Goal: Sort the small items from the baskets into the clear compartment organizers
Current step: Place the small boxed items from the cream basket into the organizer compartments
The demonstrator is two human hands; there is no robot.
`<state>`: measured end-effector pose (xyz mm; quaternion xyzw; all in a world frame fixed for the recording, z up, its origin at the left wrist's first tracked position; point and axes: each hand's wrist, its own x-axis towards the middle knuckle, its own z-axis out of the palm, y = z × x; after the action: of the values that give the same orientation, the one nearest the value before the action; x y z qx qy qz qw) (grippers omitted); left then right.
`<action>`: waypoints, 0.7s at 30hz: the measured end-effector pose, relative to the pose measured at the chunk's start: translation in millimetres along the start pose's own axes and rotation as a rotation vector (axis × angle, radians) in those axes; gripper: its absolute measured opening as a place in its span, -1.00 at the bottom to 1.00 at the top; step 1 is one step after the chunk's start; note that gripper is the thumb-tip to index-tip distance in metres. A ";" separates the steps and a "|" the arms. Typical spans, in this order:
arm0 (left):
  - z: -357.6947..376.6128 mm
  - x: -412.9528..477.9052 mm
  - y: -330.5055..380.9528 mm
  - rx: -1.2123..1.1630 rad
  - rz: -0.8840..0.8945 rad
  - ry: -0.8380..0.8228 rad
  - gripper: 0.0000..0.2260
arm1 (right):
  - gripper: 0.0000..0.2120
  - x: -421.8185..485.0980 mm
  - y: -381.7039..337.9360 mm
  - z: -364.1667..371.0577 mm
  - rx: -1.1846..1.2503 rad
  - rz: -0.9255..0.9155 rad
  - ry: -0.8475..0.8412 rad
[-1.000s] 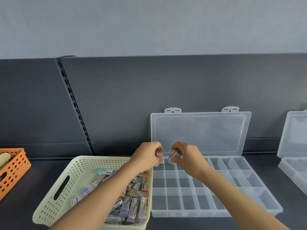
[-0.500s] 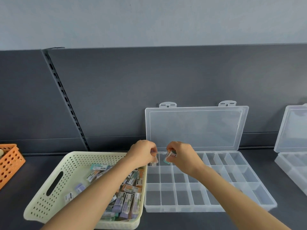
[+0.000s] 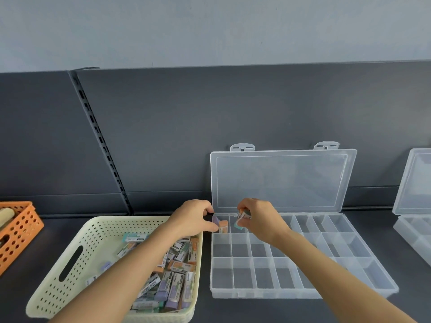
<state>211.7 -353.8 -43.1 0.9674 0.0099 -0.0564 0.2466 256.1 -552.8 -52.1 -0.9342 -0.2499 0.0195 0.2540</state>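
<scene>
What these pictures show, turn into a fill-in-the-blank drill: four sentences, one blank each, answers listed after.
1. The basket at the far left edge is ____ in colour.
2. The clear organizer has its lid ____.
3. Its compartments run in ____ rows.
4. The left hand pinches an eraser at the organizer's far-____ corner compartment, while the right hand pinches a green-tipped eraser beside it.

Answers: orange; open; three; left.
</scene>
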 end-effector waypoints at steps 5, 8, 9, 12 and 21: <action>-5.2 2.6 -5.0 0.030 0.043 -0.021 -0.60 | -0.86 1.9 -1.2 3.9 -0.015 -0.003 -0.009; -5.2 7.8 1.1 0.062 0.143 -0.029 -0.69 | -0.86 3.0 -1.3 5.2 -0.027 0.004 -0.003; -4.3 10.0 3.0 0.086 0.167 -0.039 -0.72 | -0.85 3.4 -1.5 5.3 -0.033 0.004 -0.001; 0.4 15.5 6.4 0.156 0.176 -0.050 -0.79 | -0.83 6.0 -1.9 5.5 -0.048 0.003 0.009; 8.4 21.5 14.2 0.124 0.159 0.033 -0.82 | -0.86 8.4 0.5 10.7 -0.105 0.000 -0.030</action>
<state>232.9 -370.5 -46.1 0.9794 -0.0664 -0.0210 0.1897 262.0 -544.2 -60.9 -0.9458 -0.2544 0.0202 0.2007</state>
